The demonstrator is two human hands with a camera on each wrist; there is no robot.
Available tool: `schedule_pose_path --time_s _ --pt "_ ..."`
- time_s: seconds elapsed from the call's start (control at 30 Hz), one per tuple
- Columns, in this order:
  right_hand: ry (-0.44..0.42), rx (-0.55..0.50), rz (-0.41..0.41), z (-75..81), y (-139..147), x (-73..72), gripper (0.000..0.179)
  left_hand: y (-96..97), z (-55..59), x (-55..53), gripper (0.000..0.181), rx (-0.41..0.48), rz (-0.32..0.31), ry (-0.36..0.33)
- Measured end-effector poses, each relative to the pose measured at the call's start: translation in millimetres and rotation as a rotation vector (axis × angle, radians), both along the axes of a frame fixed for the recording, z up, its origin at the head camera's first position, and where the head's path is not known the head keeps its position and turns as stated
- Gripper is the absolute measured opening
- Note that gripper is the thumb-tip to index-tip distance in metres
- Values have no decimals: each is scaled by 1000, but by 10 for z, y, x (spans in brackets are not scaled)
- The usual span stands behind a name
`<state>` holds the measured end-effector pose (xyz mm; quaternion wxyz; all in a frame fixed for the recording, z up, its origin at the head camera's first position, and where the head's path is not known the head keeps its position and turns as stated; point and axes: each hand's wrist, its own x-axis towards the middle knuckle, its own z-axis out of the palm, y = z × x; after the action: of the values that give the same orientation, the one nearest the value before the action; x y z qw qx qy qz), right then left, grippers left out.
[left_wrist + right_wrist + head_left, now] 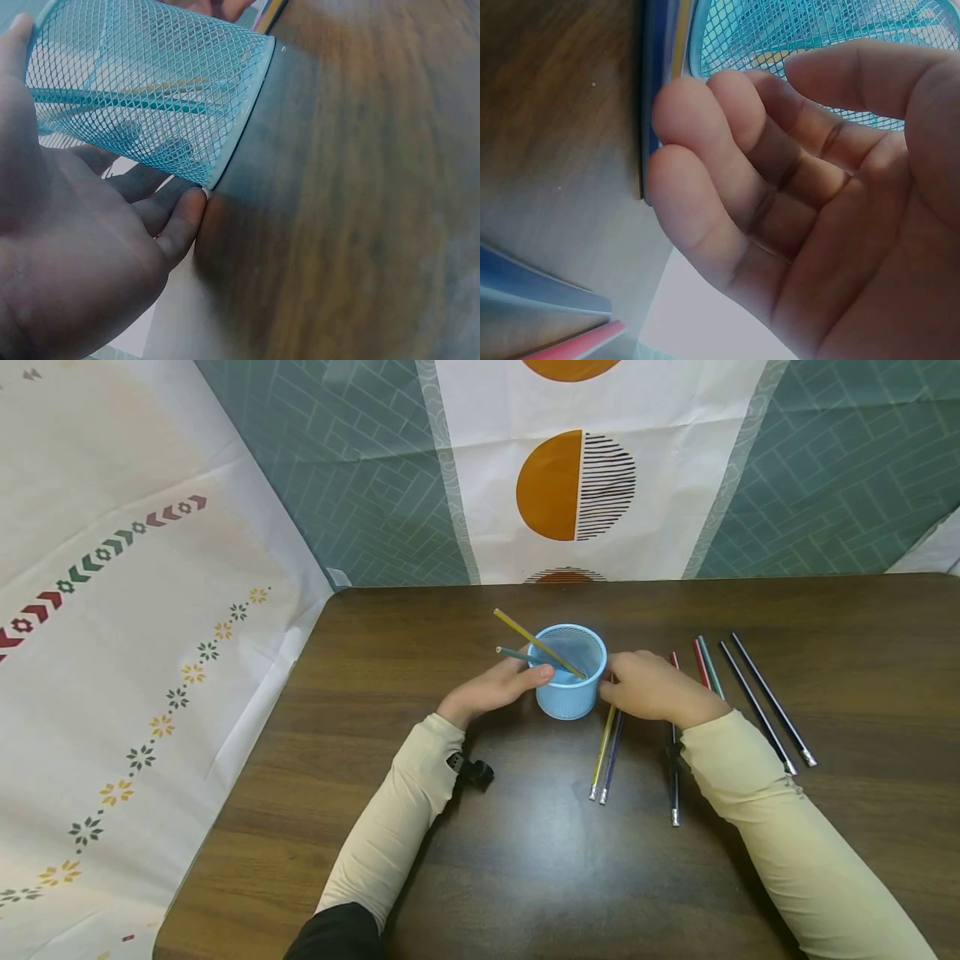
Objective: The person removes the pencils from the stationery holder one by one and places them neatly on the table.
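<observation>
A light blue mesh pencil cup (567, 700) stands upright on the table. A yellow pencil (525, 632) and a teal pencil (513, 653) lean in it toward the left. My left hand (498, 687) holds the cup from its left side, thumb up near the rim and fingers along the mesh. Beside the cup's right side, my right hand (651, 687) is low over the upper ends of another yellow pencil (602, 752) and a dark blue pencil (612, 758). In the right wrist view its fingers are loosely bent, fingertips close to these pencils, with nothing showing in the palm.
To the right lie several more pencils: a red pencil (702, 662), a teal one (711, 665) and dark ones (772, 700). A dark pencil (674, 785) lies partly under the right forearm. The wooden table (525, 877) meets a patterned cloth (375, 485) at its back edge.
</observation>
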<state>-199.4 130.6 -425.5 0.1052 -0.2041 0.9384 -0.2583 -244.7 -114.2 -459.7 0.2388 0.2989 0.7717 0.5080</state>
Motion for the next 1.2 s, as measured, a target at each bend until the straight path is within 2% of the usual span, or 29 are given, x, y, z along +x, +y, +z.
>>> schedule_pose_path --time_s 0.53,0.83,1.2 --pt "32 14 -27 -39 -60 11 9 -27 -22 22 125 26 -5 -3" --pt "16 29 -57 -45 -95 6 27 -19 16 -11 121 40 -15 2" --pt "-6 28 -62 -44 -62 -2 24 -5 -9 -20 118 41 -21 3"
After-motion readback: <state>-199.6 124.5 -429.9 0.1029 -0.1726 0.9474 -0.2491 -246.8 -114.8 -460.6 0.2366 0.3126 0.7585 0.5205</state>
